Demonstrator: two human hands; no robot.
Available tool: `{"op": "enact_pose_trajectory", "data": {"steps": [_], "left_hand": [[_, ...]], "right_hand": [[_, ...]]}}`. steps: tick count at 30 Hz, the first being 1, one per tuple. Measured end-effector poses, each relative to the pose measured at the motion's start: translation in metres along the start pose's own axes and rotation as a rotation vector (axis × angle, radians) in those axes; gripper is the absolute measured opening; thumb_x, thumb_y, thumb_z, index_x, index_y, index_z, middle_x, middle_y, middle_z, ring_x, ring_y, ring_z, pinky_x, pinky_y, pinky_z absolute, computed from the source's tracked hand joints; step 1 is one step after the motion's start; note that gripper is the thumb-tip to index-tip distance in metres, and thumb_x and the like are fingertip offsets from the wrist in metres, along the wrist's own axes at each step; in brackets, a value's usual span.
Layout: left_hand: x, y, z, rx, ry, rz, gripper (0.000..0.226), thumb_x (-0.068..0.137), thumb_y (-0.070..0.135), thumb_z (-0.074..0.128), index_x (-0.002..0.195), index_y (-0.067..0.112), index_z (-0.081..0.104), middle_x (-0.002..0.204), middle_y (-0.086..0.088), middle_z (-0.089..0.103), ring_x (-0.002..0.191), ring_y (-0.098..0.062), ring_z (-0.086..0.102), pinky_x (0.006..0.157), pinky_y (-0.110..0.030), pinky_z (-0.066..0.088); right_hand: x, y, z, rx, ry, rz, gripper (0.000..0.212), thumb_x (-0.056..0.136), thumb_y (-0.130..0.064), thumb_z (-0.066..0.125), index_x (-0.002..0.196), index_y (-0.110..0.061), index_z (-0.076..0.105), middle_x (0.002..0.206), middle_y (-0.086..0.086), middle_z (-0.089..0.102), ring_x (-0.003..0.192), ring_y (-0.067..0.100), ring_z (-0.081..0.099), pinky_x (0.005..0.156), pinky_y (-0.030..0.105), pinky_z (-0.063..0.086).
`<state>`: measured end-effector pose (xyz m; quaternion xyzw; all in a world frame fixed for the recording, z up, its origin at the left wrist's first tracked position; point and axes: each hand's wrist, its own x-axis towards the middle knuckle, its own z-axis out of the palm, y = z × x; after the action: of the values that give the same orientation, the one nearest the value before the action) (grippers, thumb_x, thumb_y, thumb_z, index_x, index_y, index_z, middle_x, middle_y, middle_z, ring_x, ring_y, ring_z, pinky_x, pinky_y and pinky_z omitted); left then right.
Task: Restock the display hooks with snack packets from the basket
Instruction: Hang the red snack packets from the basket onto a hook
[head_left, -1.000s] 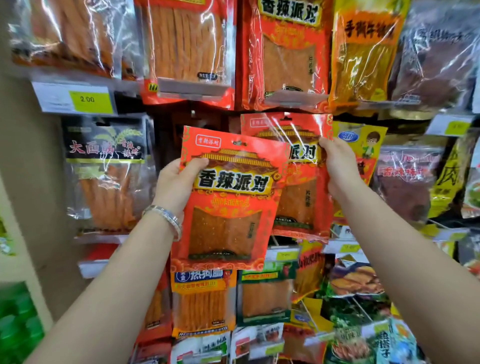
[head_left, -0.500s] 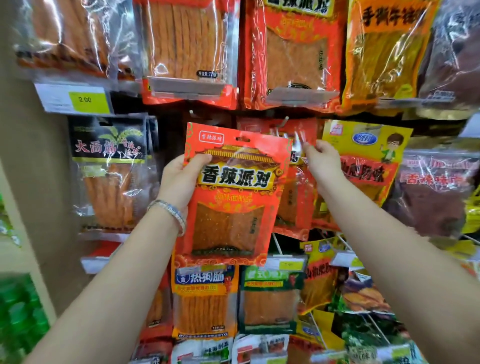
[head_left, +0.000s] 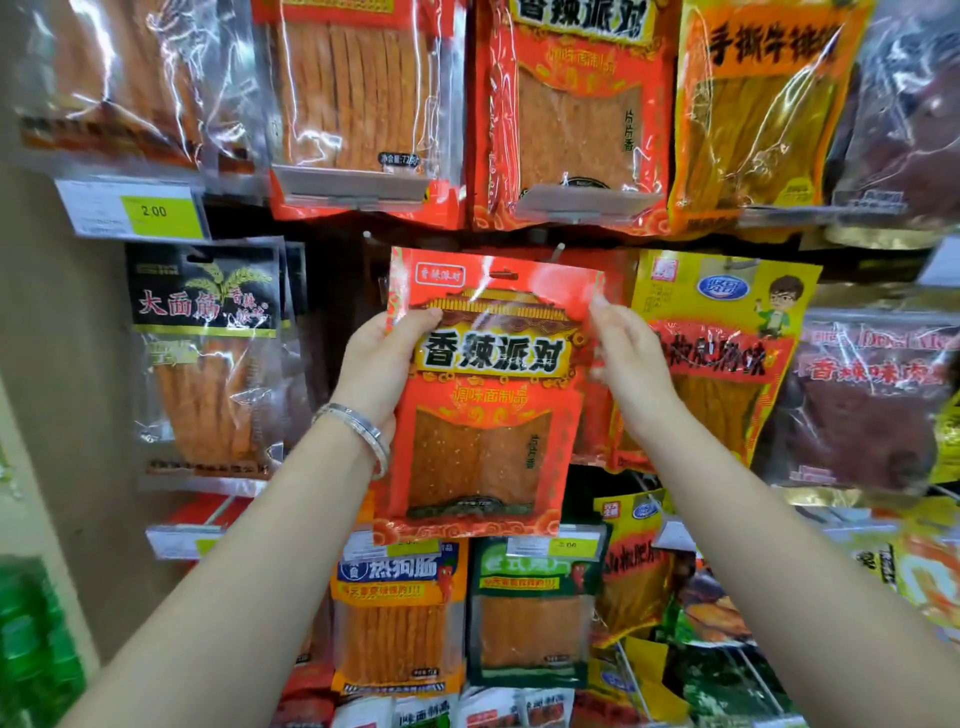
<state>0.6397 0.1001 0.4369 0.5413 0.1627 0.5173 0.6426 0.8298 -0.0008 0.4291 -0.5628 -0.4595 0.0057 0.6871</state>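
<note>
Head view, nearest first. Two bare forearms rise from the lower corners toward the display, with a bracelet (head_left: 358, 427) on the left wrist. The left hand (head_left: 383, 358) grips the left edge of a red snack packet (head_left: 488, 405), its thumb curled across the printed front. The right hand (head_left: 631, 361) meets the packet's upper right edge with its fingertips (head_left: 598, 306). Motion blur hides whether they pinch the film or merely steady it.

The packet is held upright and face-out in front of the middle row, with its hang hole (head_left: 503, 274) near the top edge. Just above and slightly right of that hole, the bare tip of a hook (head_left: 559, 250) projects forward. The hole appears not yet threaded over it.

Behind the packet, more red film of apparently the same product shows at its right edge. A black packet (head_left: 202, 312) hangs to the left and a yellow packet (head_left: 727, 353) to the right. Rows of packets fill the display above and below, and a price tag (head_left: 156, 210) reads 2.00.

Progress, as judged: this packet is at the alignment stage, so lifting the hole onto the hook and releasing remain. The basket is out of view, so the remaining stock cannot be told.
</note>
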Motion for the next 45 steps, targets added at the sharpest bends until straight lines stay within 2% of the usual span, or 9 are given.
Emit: {"op": "enact_pose_trajectory", "data": {"steps": [7,9,13,19,24,30,33,37,45], "left_hand": [[0.001,-0.012,0.021,0.175,0.016,0.183,0.046,0.087,0.009,0.062,0.129,0.015,0.043,0.103,-0.001,0.065,0.082,-0.003,0.064,0.072,-0.020,0.051],[0.002,-0.010,0.025,0.296,-0.005,0.269,0.059,0.090,0.009,0.059,0.141,0.017,0.031,0.127,-0.004,0.053,0.105,-0.001,0.055,0.092,-0.020,0.045],[0.000,-0.005,0.041,0.543,-0.107,0.512,0.061,0.092,0.010,0.048,0.146,0.025,0.026,0.148,0.008,0.027,0.139,-0.011,0.023,0.116,-0.035,0.019],[0.005,0.001,0.072,0.539,-0.188,0.493,0.066,0.093,0.012,0.045,0.149,0.032,0.015,0.155,0.003,0.012,0.141,-0.006,0.011,0.109,-0.022,0.009],[0.009,-0.004,0.076,0.489,-0.186,0.488,0.068,0.091,0.016,0.047,0.146,0.043,0.017,0.145,0.006,0.022,0.122,0.011,0.029,0.093,-0.005,0.022],[0.014,-0.029,0.062,0.478,-0.168,0.514,0.072,0.088,0.023,0.050,0.147,0.041,0.012,0.142,0.011,0.024,0.134,-0.007,0.026,0.099,-0.007,0.026],[0.014,-0.058,0.044,0.523,-0.054,0.486,0.072,0.086,0.012,0.054,0.143,0.040,0.020,0.138,0.008,0.027,0.132,-0.005,0.025,0.112,-0.027,0.020],[0.019,-0.093,0.021,0.638,-0.014,0.437,0.069,0.084,0.006,0.054,0.140,0.036,0.028,0.149,-0.005,0.024,0.137,-0.010,0.018,0.108,-0.024,0.015],[0.039,-0.132,0.005,0.879,-0.167,0.391,0.059,0.081,0.007,0.059,0.135,0.019,0.038,0.140,-0.009,0.034,0.131,-0.021,0.033,0.105,-0.021,0.023]], "right_hand": [[-0.004,-0.003,-0.014,0.017,0.041,-0.103,0.017,0.088,-0.041,0.057,0.086,-0.027,0.066,0.088,-0.002,0.070,0.084,0.014,0.063,0.081,0.038,0.047],[0.000,-0.006,-0.020,-0.049,0.086,-0.132,0.025,0.089,-0.039,0.057,0.081,-0.015,0.060,0.077,0.004,0.065,0.072,0.009,0.056,0.075,0.036,0.045],[0.013,-0.015,-0.026,-0.091,0.164,-0.136,0.025,0.091,-0.036,0.057,0.069,-0.023,0.056,0.062,-0.018,0.051,0.058,-0.005,0.043,0.061,0.020,0.035],[0.026,-0.022,-0.022,-0.066,0.152,-0.063,0.022,0.092,-0.034,0.057,0.091,-0.012,0.061,0.088,0.010,0.066,0.082,0.027,0.061,0.076,0.041,0.048],[0.029,-0.016,-0.019,0.012,0.177,0.058,0.021,0.089,-0.030,0.060,0.074,-0.018,0.052,0.076,0.007,0.054,0.071,0.019,0.051,0.068,0.035,0.040],[0.028,0.001,-0.018,-0.181,0.235,0.052,0.039,0.090,-0.041,0.059,0.113,-0.009,0.057,0.104,0.002,0.063,0.097,0.019,0.059,0.083,0.032,0.044],[0.013,0.010,-0.018,-0.266,0.309,-0.062,0.053,0.086,-0.029,0.066,0.130,-0.010,0.042,0.112,0.000,0.052,0.096,0.014,0.053,0.089,0.033,0.045],[-0.014,0.033,-0.019,-0.620,0.335,-0.343,0.065,0.081,-0.012,0.068,0.139,-0.007,0.039,0.135,0.019,0.042,0.125,0.034,0.041,0.108,0.039,0.030],[-0.017,0.069,-0.009,-1.064,-0.069,-0.497,0.056,0.083,-0.008,0.064,0.137,-0.007,0.047,0.147,0.020,0.037,0.137,0.039,0.033,0.109,0.050,0.034]]}}
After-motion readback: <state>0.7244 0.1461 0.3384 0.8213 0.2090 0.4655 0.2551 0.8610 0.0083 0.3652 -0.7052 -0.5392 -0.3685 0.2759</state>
